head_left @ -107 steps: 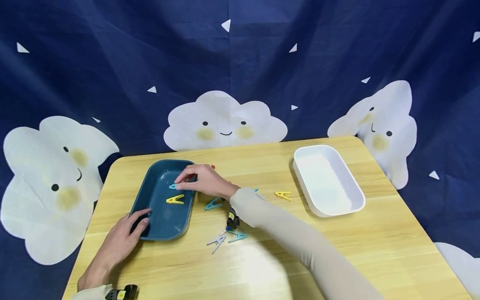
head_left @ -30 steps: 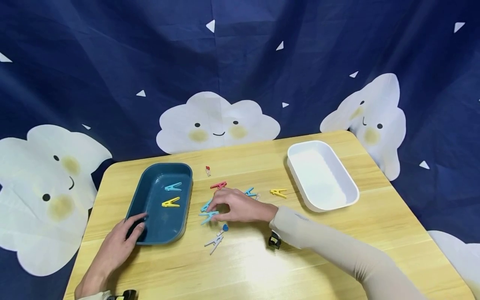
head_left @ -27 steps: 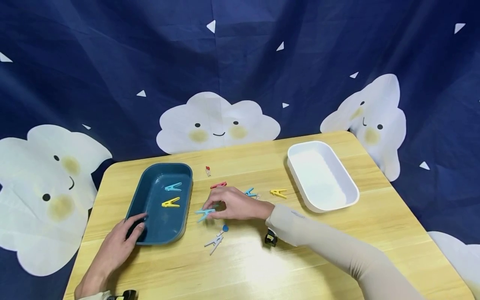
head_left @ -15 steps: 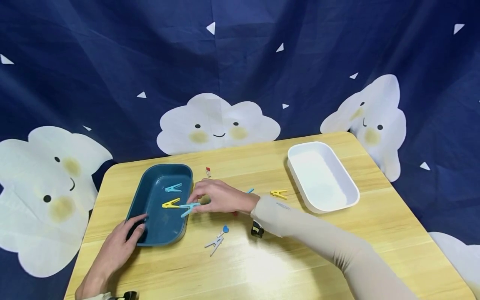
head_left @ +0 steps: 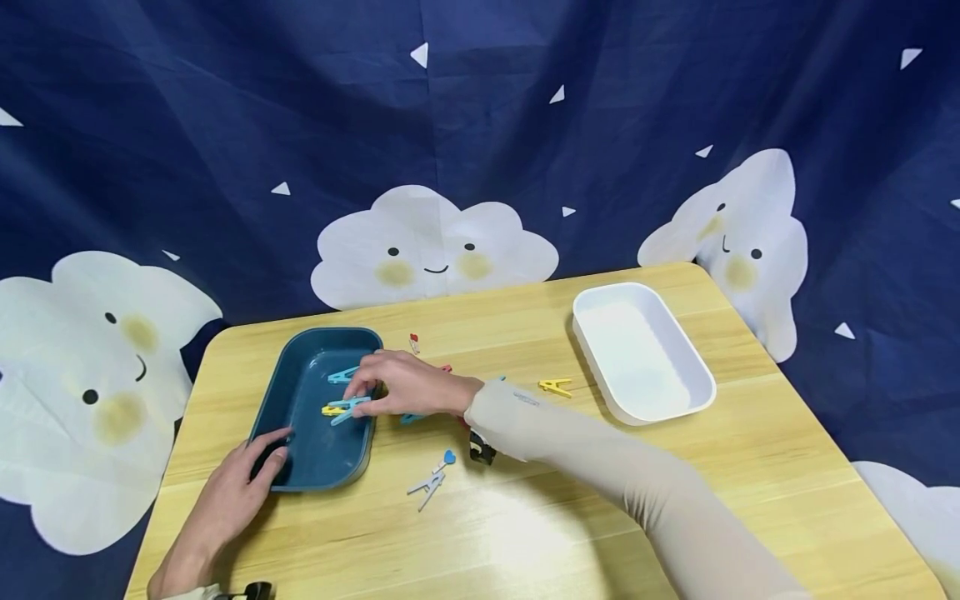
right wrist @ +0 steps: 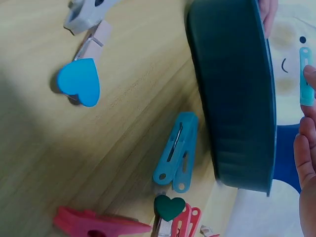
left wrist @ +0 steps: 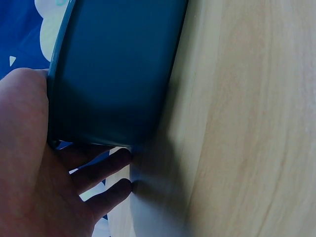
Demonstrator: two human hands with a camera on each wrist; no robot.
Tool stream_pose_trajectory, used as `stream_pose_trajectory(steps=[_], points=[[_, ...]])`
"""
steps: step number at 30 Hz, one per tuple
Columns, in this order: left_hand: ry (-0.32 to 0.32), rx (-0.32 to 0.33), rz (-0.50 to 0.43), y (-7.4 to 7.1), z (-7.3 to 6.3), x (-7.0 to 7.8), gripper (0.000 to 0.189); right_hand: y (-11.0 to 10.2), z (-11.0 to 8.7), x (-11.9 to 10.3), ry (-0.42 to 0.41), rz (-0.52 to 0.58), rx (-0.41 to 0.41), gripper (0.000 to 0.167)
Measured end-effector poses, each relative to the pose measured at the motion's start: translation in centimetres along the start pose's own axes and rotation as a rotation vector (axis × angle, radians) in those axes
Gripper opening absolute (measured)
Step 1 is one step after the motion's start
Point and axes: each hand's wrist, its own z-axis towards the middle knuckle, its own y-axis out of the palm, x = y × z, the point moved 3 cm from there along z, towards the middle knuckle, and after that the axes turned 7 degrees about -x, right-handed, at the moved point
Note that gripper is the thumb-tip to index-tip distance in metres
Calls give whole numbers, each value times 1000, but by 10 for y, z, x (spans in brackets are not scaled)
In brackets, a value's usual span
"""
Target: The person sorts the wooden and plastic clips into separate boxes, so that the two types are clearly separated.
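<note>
My right hand (head_left: 408,383) pinches a light blue clothespin (head_left: 347,410) between thumb and fingers over the dark blue basin (head_left: 318,454). In the right wrist view this clothespin (right wrist: 305,84) shows at the right edge, above the basin's rim. Inside the basin are a yellow clothespin (head_left: 329,411), partly covered by the held one, and another light blue clothespin (head_left: 341,377). My left hand (head_left: 228,492) grips the basin's near left corner. Its thumb and index finger reach over the rim, while other fingers show outside the wall in the left wrist view.
On the table lie a pale clothespin (head_left: 428,487), a blue heart clip (head_left: 448,458), a yellow clothespin (head_left: 555,387) and a red heart clip (head_left: 414,340). The right wrist view shows a blue clothespin (right wrist: 175,153), green heart clip (right wrist: 169,207) and red clothespin (right wrist: 96,224). A white basin (head_left: 637,354) stands right.
My right hand has picked the light blue clothespin off the table and carried it left over the basin. Earlier it had set another light blue one there. My left hand keeps its place.
</note>
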Motion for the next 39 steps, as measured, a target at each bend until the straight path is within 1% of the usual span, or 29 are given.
stream_pose_trajectory(steps=[11, 18, 26, 33, 39], points=[[2, 7, 5, -1, 1, 0, 56, 12, 26, 6, 38, -38, -51, 25], [3, 12, 3, 0, -1, -2, 56, 22, 36, 10, 61, -58, -79, 25], [4, 10, 5, 1, -1, -3, 55, 33, 46, 12, 49, -124, -112, 25], [16, 15, 1, 1, -1, -1, 54, 38, 50, 9, 105, -209, -120, 24], [14, 15, -3, 0, -1, 0, 55, 40, 52, 7, 136, -274, -113, 24]])
